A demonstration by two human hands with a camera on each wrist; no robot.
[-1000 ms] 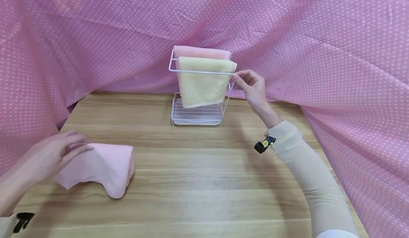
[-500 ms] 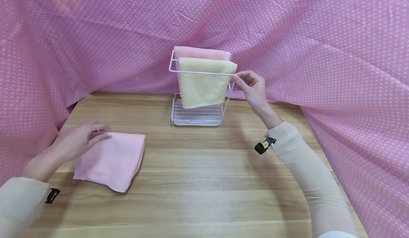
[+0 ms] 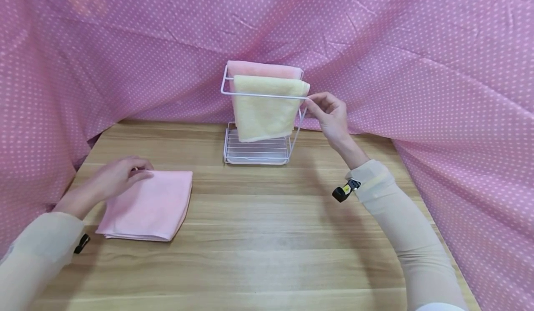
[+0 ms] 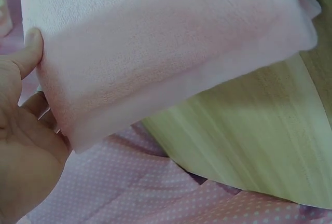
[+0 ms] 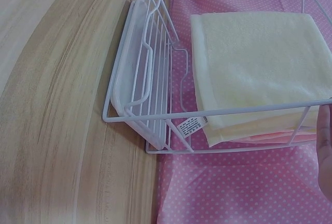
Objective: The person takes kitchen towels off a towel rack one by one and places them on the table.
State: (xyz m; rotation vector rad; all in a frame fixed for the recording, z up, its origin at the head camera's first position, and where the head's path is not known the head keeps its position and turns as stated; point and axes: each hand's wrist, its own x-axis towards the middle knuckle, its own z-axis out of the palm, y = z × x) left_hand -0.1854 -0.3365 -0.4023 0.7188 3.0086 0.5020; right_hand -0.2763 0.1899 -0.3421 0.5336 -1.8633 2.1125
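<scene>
Head view: the left hand [image 3: 118,176], its grip narrow on the folded pink cloth [image 3: 152,204], has moved it rightward over the tabletop [image 3: 267,227], nearer the wire rack [image 3: 256,158], and it now looks squarer, easier to handle — whether it touches wood I cannot tell; the right hand [image 3: 331,116] stays pinching the rack's upper corner, probably steadying it; 2 towels — a yellow towel [image 3: 267,116] before a salmon towel [image 3: 264,70] — hang there, the front rail [image 3: 267,95] crossing ahead of them.

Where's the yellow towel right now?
In the head view, the yellow towel is near the middle, towards the back of the table. It hangs on the white rack, in front of a hanging pink towel.
</scene>
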